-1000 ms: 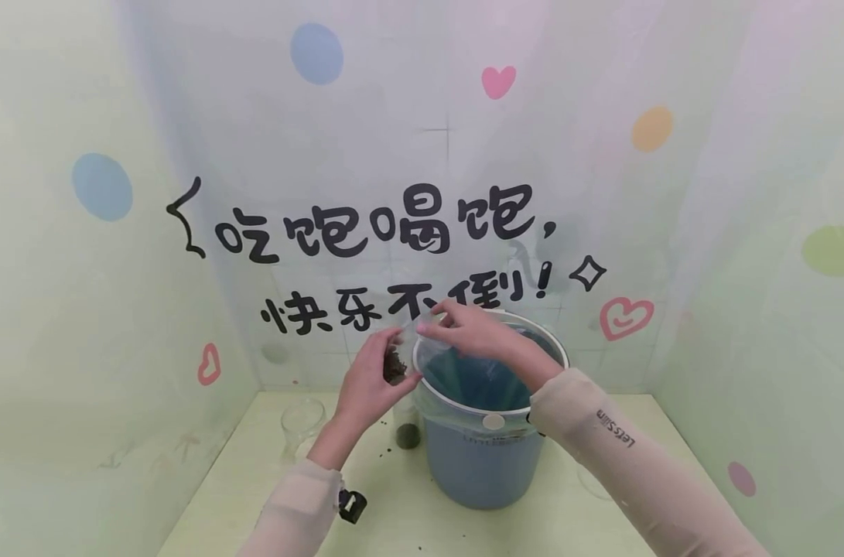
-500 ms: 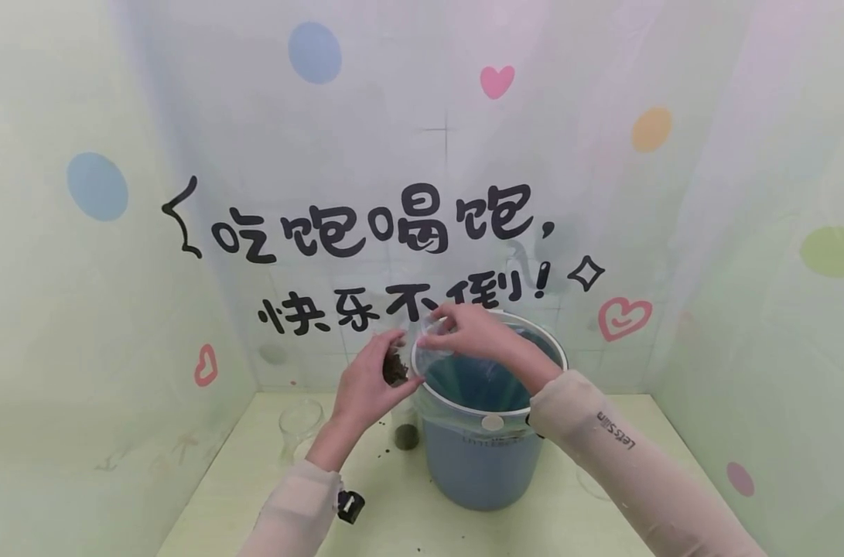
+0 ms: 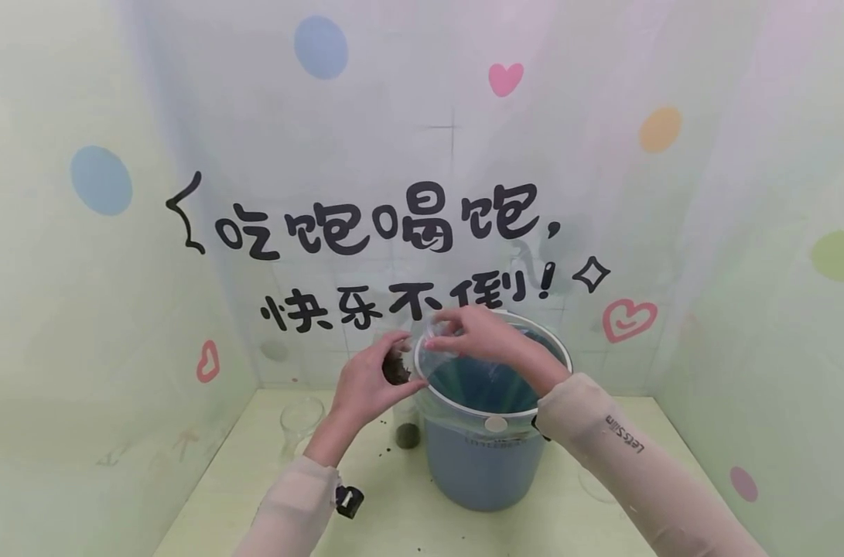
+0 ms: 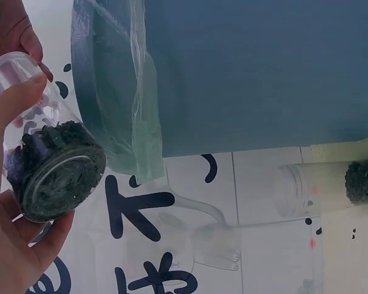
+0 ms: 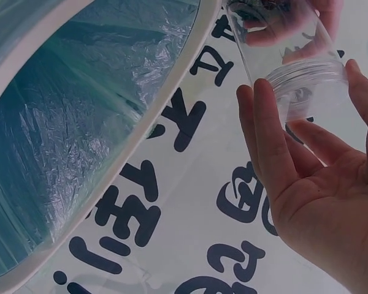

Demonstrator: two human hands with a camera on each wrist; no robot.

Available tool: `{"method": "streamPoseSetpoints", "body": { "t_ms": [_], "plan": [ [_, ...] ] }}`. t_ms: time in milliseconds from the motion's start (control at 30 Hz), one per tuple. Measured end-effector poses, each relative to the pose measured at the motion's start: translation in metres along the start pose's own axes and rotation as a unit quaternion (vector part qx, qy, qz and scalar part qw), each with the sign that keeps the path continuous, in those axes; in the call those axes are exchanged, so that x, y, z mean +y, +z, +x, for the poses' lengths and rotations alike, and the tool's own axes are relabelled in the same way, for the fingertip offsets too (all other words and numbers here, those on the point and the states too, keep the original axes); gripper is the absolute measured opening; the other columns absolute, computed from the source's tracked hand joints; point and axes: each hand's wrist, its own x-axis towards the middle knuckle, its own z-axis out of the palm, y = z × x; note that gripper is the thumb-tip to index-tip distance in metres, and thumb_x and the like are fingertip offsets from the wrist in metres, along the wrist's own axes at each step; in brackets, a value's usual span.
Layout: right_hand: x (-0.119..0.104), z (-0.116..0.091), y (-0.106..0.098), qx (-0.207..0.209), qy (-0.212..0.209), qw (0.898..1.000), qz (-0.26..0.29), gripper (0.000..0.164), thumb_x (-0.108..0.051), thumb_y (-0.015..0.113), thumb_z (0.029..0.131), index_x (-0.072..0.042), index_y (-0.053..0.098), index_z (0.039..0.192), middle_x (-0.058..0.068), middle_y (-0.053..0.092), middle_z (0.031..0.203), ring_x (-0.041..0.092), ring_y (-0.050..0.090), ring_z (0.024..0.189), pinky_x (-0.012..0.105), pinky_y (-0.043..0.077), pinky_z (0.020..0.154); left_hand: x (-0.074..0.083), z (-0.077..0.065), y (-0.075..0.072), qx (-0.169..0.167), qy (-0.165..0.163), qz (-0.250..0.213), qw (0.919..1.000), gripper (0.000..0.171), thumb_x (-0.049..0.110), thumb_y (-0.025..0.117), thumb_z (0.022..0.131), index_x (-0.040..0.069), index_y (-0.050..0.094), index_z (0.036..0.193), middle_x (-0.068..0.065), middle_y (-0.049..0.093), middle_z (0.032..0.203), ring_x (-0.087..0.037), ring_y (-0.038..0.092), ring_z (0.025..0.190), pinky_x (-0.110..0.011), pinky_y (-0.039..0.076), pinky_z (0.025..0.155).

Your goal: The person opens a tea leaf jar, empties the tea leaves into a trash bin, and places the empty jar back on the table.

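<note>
My left hand (image 3: 362,387) grips a clear jar (image 4: 61,159) by its side, tilted, with its base toward the left wrist camera. Dark, crinkled dried leaf-like bits lie inside it near the base. At the jar's other end, the curved fingers of my right hand (image 3: 484,333) hold the clear ridged lid (image 5: 306,73), thumb on one side and fingertips on the other. Both hands are over the left rim of a blue bucket (image 3: 484,472) lined with a thin clear-green bag (image 5: 104,122). In the head view the left hand hides much of the jar.
Beside the bucket stands a second clear jar (image 4: 294,190) with dark bits at its bottom. A clear glass vessel (image 3: 302,418) is at the left. Faint clear round item (image 3: 596,487) lies right of the bucket. Dark crumbs dot the table (image 3: 394,518).
The jar stays in my left hand near the bucket rim. My right-hand fingers shift slightly at the lid and look blurred now. The head view shifts a little.
</note>
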Motion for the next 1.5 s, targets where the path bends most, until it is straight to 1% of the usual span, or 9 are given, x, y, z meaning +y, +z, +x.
{"method": "streamPoseSetpoints", "body": {
  "t_ms": [300, 433, 667, 800, 900, 967, 1133, 1267, 1500],
  "plan": [
    [0.000, -0.004, -0.002, 0.011, -0.029, 0.999, -0.020, 0.058, -0.040, 0.068, 0.094, -0.014, 0.054, 0.143, 0.011, 0.073, 0.119, 0.019, 0.073, 0.094, 0.033, 0.059, 0.075, 0.003, 0.002, -0.004, -0.014, -0.010, -0.006, 0.9998, 0.077, 0.045, 0.089, 0.069, 0.022, 0.056, 0.135, -0.002, 0.072, 0.119, -0.024, 0.069, 0.102, -0.044, 0.057, 0.082],
    [-0.002, -0.008, -0.003, 0.014, -0.048, 0.998, -0.030, 0.055, -0.034, 0.069, 0.093, -0.019, 0.053, 0.144, 0.010, 0.071, 0.121, 0.024, 0.070, 0.102, 0.036, 0.059, 0.079, 0.001, 0.002, -0.004, -0.025, -0.010, -0.038, 0.9989, 0.075, 0.042, 0.089, 0.070, 0.022, 0.055, 0.135, -0.003, 0.073, 0.116, -0.022, 0.068, 0.097, -0.042, 0.056, 0.080],
    [-0.008, -0.013, -0.003, 0.016, -0.095, 0.995, -0.033, 0.057, -0.025, 0.071, 0.093, -0.024, 0.050, 0.146, 0.006, 0.057, 0.144, 0.028, 0.060, 0.117, 0.044, 0.053, 0.095, -0.004, 0.001, -0.006, -0.027, -0.009, -0.084, 0.9961, 0.074, 0.037, 0.088, 0.073, 0.023, 0.053, 0.137, -0.001, 0.073, 0.118, -0.023, 0.068, 0.108, -0.048, 0.055, 0.090],
    [-0.010, -0.014, -0.003, 0.019, -0.072, 0.997, -0.006, 0.060, -0.035, 0.067, 0.095, -0.026, 0.045, 0.150, 0.005, 0.048, 0.153, 0.033, 0.055, 0.130, 0.051, 0.051, 0.103, -0.003, -0.001, -0.007, -0.027, -0.018, -0.086, 0.9957, 0.075, 0.037, 0.088, 0.073, 0.024, 0.053, 0.138, 0.000, 0.072, 0.120, -0.023, 0.067, 0.112, -0.050, 0.054, 0.093],
    [-0.014, -0.013, -0.003, 0.034, -0.026, 0.999, 0.008, 0.062, -0.048, 0.060, 0.096, -0.027, 0.041, 0.152, 0.008, 0.045, 0.156, 0.036, 0.053, 0.135, 0.054, 0.049, 0.104, -0.001, -0.001, -0.007, -0.022, -0.018, -0.070, 0.9971, 0.076, 0.038, 0.088, 0.073, 0.024, 0.053, 0.139, 0.002, 0.072, 0.121, -0.023, 0.066, 0.113, -0.050, 0.055, 0.094],
    [-0.017, -0.013, -0.002, 0.042, 0.014, 0.999, 0.014, 0.063, -0.053, 0.053, 0.098, -0.025, 0.040, 0.153, 0.012, 0.050, 0.151, 0.035, 0.060, 0.126, 0.052, 0.052, 0.100, 0.002, 0.000, -0.006, -0.020, -0.012, -0.053, 0.9983, 0.077, 0.040, 0.088, 0.072, 0.023, 0.053, 0.139, 0.002, 0.072, 0.122, -0.024, 0.066, 0.113, -0.049, 0.055, 0.094],
    [-0.018, -0.010, 0.000, 0.029, 0.082, 0.995, 0.038, 0.065, -0.059, 0.044, 0.100, -0.016, 0.044, 0.149, 0.019, 0.055, 0.143, 0.028, 0.073, 0.087, 0.037, 0.061, 0.071, 0.006, 0.000, -0.004, -0.013, -0.004, -0.021, 0.9997, 0.080, 0.041, 0.088, 0.071, 0.021, 0.053, 0.140, 0.001, 0.070, 0.123, -0.025, 0.066, 0.114, -0.048, 0.055, 0.094],
    [-0.017, -0.010, 0.002, 0.024, 0.099, 0.993, 0.055, 0.061, -0.054, 0.052, 0.098, -0.010, 0.050, 0.141, 0.020, 0.056, 0.139, 0.026, 0.073, 0.082, 0.033, 0.061, 0.064, 0.008, 0.000, -0.004, -0.010, 0.003, -0.007, 0.9999, 0.080, 0.041, 0.088, 0.071, 0.020, 0.054, 0.140, -0.001, 0.070, 0.123, -0.026, 0.066, 0.113, -0.049, 0.056, 0.091],
    [-0.015, -0.012, 0.000, 0.021, 0.065, 0.996, 0.050, 0.051, -0.039, 0.059, 0.098, -0.011, 0.052, 0.140, 0.019, 0.062, 0.132, 0.025, 0.071, 0.092, 0.036, 0.062, 0.075, 0.008, 0.001, -0.004, -0.008, 0.009, -0.006, 0.9999, 0.080, 0.041, 0.089, 0.070, 0.020, 0.055, 0.139, 0.000, 0.070, 0.122, -0.025, 0.066, 0.112, -0.048, 0.056, 0.090]
  ]
}}
